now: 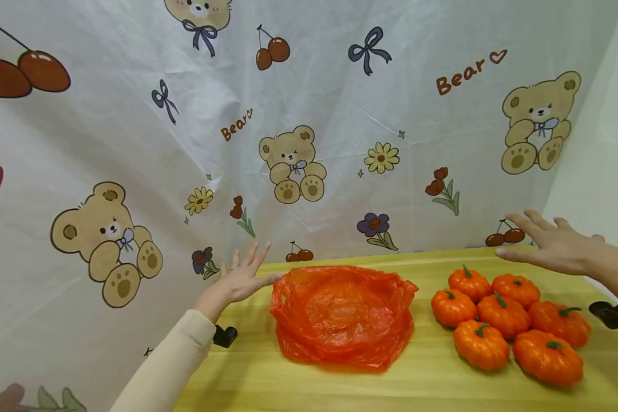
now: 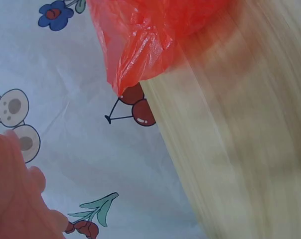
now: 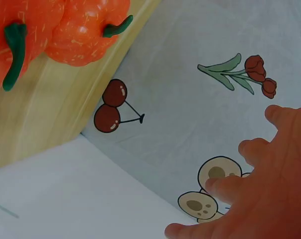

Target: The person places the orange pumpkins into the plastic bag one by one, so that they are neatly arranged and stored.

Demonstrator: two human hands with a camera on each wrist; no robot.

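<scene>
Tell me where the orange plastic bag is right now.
In the head view the orange plastic bag lies crumpled and open on the wooden table, between the left hand and the cluster of small pumpkins to its right.

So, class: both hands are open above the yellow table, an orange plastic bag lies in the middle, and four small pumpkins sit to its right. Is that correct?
Not quite. The head view shows seven pumpkins, not four, clustered to the right of the orange plastic bag. The rest holds: the left hand and right hand are both open above the yellow table, holding nothing.
</scene>
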